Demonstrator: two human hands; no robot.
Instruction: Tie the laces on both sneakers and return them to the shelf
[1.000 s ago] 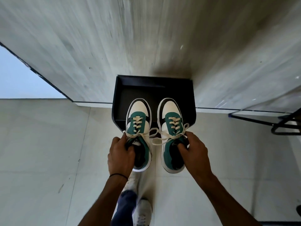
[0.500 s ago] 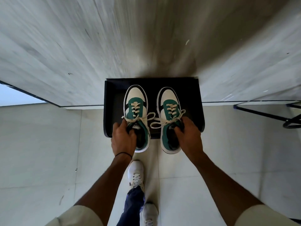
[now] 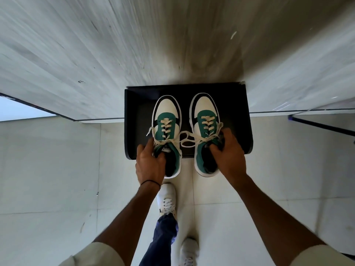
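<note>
Sneakers, two of them, green and cream with tied cream laces, are held side by side, toes over a black shelf (image 3: pixel 132 121) that stands against the pale wall and holds nothing else visible. From the left: the left hand (image 3: pixel 150 166), a thin black band (image 3: pixel 149 182) on its wrist, grips the left sneaker (image 3: pixel 166 131) at the collar, fingers curled inside the opening. The right sneaker (image 3: pixel 206 127) is just beside it, their lace loops nearly touching between them. The right hand (image 3: pixel 229 156) clasps that shoe's collar likewise. Both heels overhang the shelf's front edge above the tiled floor (image 3: pixel 48 179). Below, two white shoes on the person's own feet show.
</note>
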